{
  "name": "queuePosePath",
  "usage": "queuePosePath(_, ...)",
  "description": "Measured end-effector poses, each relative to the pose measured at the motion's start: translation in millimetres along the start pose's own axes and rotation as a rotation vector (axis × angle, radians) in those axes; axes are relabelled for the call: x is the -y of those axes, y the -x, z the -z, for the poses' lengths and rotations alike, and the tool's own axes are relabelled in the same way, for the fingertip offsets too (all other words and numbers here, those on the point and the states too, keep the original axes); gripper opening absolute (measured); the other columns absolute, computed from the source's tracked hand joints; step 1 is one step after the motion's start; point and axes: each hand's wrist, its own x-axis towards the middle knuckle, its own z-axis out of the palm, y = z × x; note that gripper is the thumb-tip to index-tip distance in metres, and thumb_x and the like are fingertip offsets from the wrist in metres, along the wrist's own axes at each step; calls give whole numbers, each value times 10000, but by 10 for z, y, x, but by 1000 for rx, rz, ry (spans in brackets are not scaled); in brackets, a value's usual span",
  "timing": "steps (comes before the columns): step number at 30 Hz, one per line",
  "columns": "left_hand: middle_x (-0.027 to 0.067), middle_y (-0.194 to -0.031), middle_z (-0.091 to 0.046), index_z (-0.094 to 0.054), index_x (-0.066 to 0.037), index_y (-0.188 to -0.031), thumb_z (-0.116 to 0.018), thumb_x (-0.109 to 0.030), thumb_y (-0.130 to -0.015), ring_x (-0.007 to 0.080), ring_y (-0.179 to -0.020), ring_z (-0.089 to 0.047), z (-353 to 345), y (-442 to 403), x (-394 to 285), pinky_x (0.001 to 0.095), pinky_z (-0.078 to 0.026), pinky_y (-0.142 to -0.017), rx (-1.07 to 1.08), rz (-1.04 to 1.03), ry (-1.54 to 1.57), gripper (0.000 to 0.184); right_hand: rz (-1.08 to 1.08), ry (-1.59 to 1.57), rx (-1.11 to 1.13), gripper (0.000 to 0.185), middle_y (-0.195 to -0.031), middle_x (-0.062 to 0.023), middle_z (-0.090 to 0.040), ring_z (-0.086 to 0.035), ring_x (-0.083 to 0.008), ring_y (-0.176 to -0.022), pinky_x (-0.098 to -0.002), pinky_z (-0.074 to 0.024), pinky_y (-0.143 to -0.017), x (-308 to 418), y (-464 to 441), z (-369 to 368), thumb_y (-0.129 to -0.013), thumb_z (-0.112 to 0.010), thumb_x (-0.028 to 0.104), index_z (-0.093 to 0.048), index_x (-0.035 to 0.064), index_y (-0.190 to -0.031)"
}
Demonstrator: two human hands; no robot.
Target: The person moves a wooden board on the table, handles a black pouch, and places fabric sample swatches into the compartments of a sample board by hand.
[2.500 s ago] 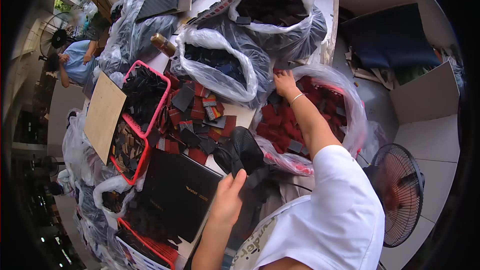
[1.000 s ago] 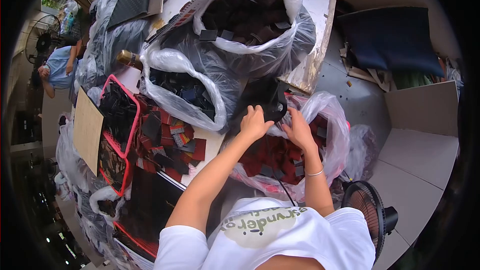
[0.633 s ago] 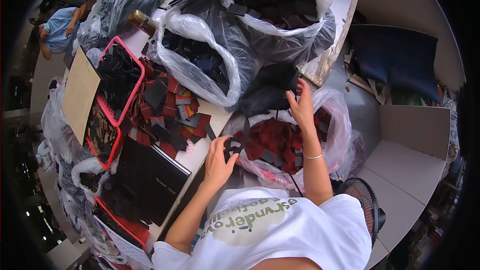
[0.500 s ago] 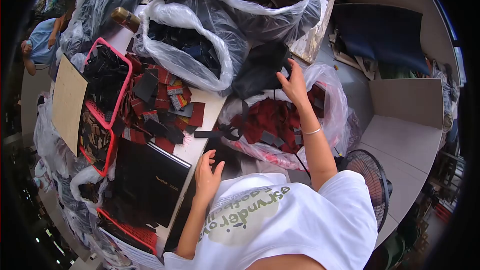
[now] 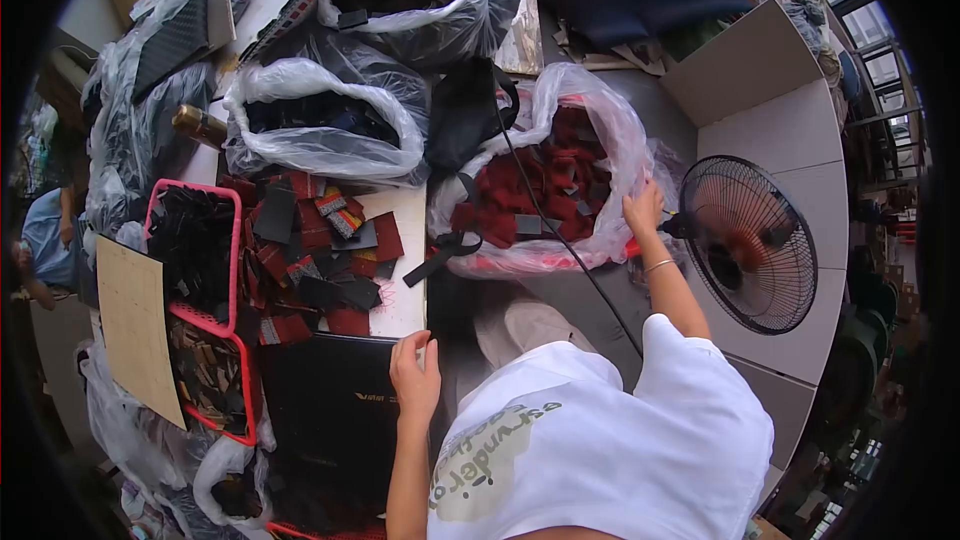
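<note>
My right hand [image 5: 643, 208] is at the right rim of a clear plastic bag [image 5: 623, 130], its fingers closed on the plastic. Dark red and grey material pieces [image 5: 545, 180] fill this bag. Over the table's front edge is my left hand [image 5: 414, 376], its fingers loosely bent and apart from the thumb, with nothing in it. Beside it lies a flat black case [image 5: 325, 410] with small gold lettering. A black bag [image 5: 462, 115] with a strap hangs by the table edge, left of the plastic bag.
A black fan [image 5: 750, 245] stands right of my right hand, and a dark cord [image 5: 545, 210] crosses the plastic bag. Loose red and grey swatches [image 5: 310, 240] cover part of the table, near a pink basket [image 5: 237, 260] and another plastic bag [image 5: 330, 155]. A person [image 5: 50, 240] is at far left.
My right hand has left the black bag and moved down and right to the plastic bag's rim. My left hand's fingers are more bent. The view has turned, bringing the fan fully into sight.
</note>
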Motion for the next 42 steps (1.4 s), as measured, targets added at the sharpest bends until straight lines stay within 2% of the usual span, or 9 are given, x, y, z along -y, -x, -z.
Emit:
queuePosePath(4,165,-1061,-598,-594,6,-1101,-669,-136,-847,362,-1034,-534,-199,-991,-539,436,-438,-887,19,-321,-211,301,-275,-164,131,927,-1387,-310,-404,-391,-443,-1304,-482,-339,-1084,-399,99,-257,-698,-777,328,-277,41,-1424)
queuePosePath(9,255,-1327,-389,-361,-43,-1385,-821,-220,-717,440,-1168,-448,-905,-2106,-984,490,-460,-921,6,-299,-430,830,-54,-460,87,859,-1326,-294,-484,-484,-417,-1239,-443,-400,-1021,-698,-125,-937,-726,-768,255,-307,-1,-1403)
queuePosePath(13,172,-1089,-525,-475,-37,-1252,-653,41,-716,369,-1006,-550,-1323,-2804,-839,443,-510,-813,80,-424,-639,570,115,-553,159,486,-1082,-289,-611,-597,-423,-1059,-442,-467,-891,-168,-118,-587,-782,-715,198,-522,-54,-1150)
queuePosePath(20,140,-866,-588,-477,-23,-1267,-612,-92,-831,328,-757,-638,-1422,-3532,-1187,425,-528,-626,282,-739,-869,462,170,-616,337,380,-1003,-282,-632,-600,-472,-979,-474,-475,-821,307,0,-358,-813,-683,175,-532,-31,-1094)
queuePosePath(26,161,-739,-666,-257,-172,-1482,-606,-167,-882,347,-643,-663,-1564,-3797,-1327,444,-527,-598,612,-778,-946,694,148,-652,232,482,-1065,-289,-626,-592,-483,-987,-519,-473,-829,483,24,-146,-827,-664,179,-484,9,-1241)
queuePosePath(32,173,-745,-676,-124,-296,-1547,-562,-55,-812,344,-657,-672,-1983,-3923,-1526,445,-530,-607,804,-791,-1092,889,239,-441,560,371,-860,-265,-652,-617,-470,-839,-544,-474,-731,753,185,-40,-828,-662,199,-539,19,-1128)
queuePosePath(36,193,-798,-693,-266,-113,-1505,-570,-37,-798,350,-742,-696,-2086,-3947,-1485,446,-554,-646,738,-684,-1093,773,296,-392,574,306,-819,-260,-648,-617,-466,-812,-547,-470,-715,698,265,-120,-817,-672,191,-551,11,-1034)
queuePosePath(37,193,-783,-694,-433,6,-1339,-574,-43,-804,351,-747,-701,-2062,-3930,-1458,445,-561,-651,733,-712,-1078,556,281,-398,576,303,-820,-260,-649,-618,-465,-811,-545,-470,-716,685,258,-93,-815,-675,190,-552,10,-1025)
queuePosePath(42,196,-699,-667,-472,-20,-1046,-567,-178,-914,372,-679,-682,-1925,-3894,-1111,454,-536,-599,601,-714,-1117,226,199,-444,537,321,-870,-260,-652,-618,-461,-856,-529,-475,-733,534,215,-45,-819,-671,184,-551,7,-1059)
